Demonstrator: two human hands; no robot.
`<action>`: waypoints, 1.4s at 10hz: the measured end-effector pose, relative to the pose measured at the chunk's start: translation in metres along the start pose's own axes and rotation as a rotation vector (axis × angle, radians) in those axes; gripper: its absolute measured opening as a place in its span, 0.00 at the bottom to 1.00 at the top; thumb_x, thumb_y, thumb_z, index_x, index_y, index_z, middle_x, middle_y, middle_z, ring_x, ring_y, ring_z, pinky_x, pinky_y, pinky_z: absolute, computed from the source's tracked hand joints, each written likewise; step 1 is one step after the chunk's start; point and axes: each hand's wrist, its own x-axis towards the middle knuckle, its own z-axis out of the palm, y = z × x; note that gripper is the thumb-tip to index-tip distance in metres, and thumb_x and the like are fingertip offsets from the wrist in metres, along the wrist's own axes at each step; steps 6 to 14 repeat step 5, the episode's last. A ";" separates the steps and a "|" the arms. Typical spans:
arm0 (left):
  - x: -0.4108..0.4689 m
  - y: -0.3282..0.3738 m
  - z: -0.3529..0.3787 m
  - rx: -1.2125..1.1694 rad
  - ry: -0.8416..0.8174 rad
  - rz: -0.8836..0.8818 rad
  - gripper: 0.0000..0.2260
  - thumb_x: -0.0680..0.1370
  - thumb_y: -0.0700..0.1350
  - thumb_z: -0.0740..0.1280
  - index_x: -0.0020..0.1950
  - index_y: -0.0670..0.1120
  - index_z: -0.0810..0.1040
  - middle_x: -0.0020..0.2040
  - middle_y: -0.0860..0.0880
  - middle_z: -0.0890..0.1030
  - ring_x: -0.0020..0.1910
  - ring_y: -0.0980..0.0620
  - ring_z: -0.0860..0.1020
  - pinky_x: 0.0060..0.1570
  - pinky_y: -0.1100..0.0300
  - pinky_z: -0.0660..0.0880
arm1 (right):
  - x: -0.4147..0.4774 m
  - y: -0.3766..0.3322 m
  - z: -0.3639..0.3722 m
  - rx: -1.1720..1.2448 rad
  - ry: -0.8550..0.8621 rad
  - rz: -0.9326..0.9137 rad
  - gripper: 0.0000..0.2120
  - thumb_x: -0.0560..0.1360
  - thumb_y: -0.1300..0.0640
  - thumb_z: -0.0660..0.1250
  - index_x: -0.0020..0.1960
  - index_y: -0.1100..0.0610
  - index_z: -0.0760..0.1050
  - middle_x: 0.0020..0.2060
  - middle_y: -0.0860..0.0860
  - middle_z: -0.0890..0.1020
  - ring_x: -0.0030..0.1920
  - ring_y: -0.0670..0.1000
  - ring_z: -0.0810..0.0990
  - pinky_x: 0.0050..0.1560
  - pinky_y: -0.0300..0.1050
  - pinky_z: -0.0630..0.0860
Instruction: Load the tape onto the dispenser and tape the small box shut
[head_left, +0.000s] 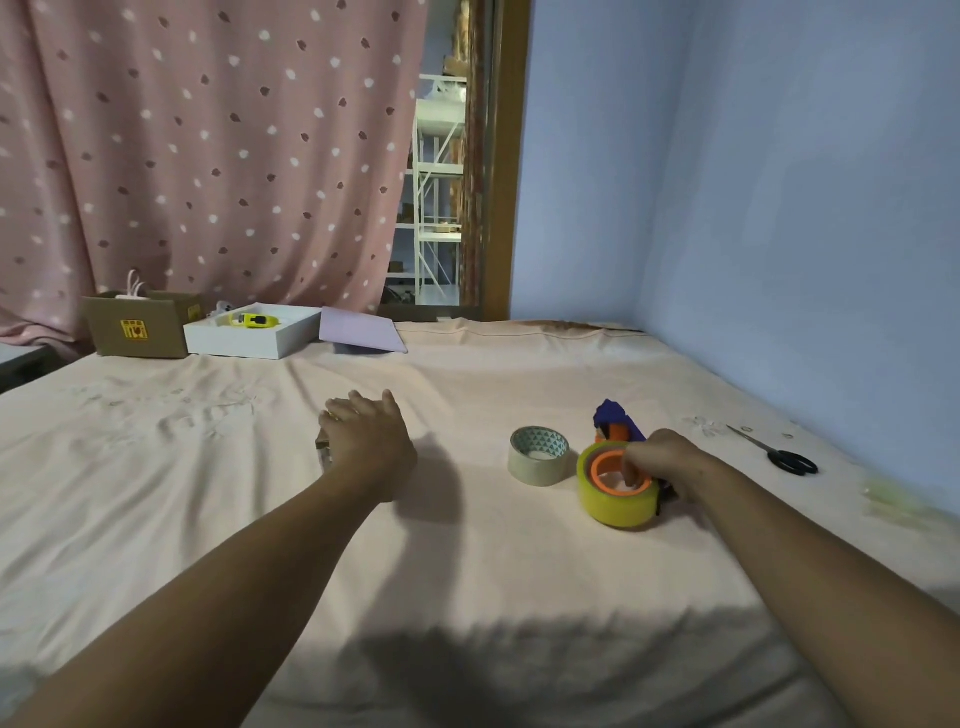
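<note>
A yellow-green tape roll (618, 501) lies flat on the bed, fitted around the orange hub of a blue and orange dispenser (615, 423). My right hand (660, 462) grips this dispenser, with fingers inside the hub. A second, beige tape roll (537, 457) with a patterned core stands just left of it. Farther left, my left hand (366, 441) rests over the small box (323, 451); only a sliver of the box shows at the hand's left edge, and the hold on it is hidden.
Black scissors (779, 452) lie near the blue wall at the right. At the bed's far left stand a brown carton (137, 325), a white tray (254, 338) holding a yellow tool, and a lilac lid (361, 332). A pink curtain hangs behind.
</note>
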 end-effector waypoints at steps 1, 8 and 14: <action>-0.001 0.005 -0.004 -0.001 -0.023 -0.002 0.33 0.81 0.52 0.57 0.84 0.47 0.49 0.82 0.33 0.55 0.79 0.26 0.55 0.76 0.37 0.57 | 0.002 0.002 0.003 -0.036 0.015 -0.011 0.06 0.69 0.59 0.70 0.44 0.60 0.79 0.42 0.59 0.82 0.44 0.58 0.81 0.42 0.48 0.76; 0.003 -0.006 -0.008 -0.102 -0.028 0.053 0.34 0.80 0.62 0.55 0.81 0.44 0.57 0.80 0.37 0.60 0.81 0.35 0.53 0.77 0.35 0.50 | -0.016 -0.010 -0.009 -0.284 -0.238 0.094 0.18 0.72 0.49 0.75 0.54 0.59 0.77 0.45 0.58 0.82 0.37 0.55 0.81 0.31 0.41 0.76; 0.003 -0.006 -0.008 -0.102 -0.028 0.053 0.34 0.80 0.62 0.55 0.81 0.44 0.57 0.80 0.37 0.60 0.81 0.35 0.53 0.77 0.35 0.50 | -0.016 -0.010 -0.009 -0.284 -0.238 0.094 0.18 0.72 0.49 0.75 0.54 0.59 0.77 0.45 0.58 0.82 0.37 0.55 0.81 0.31 0.41 0.76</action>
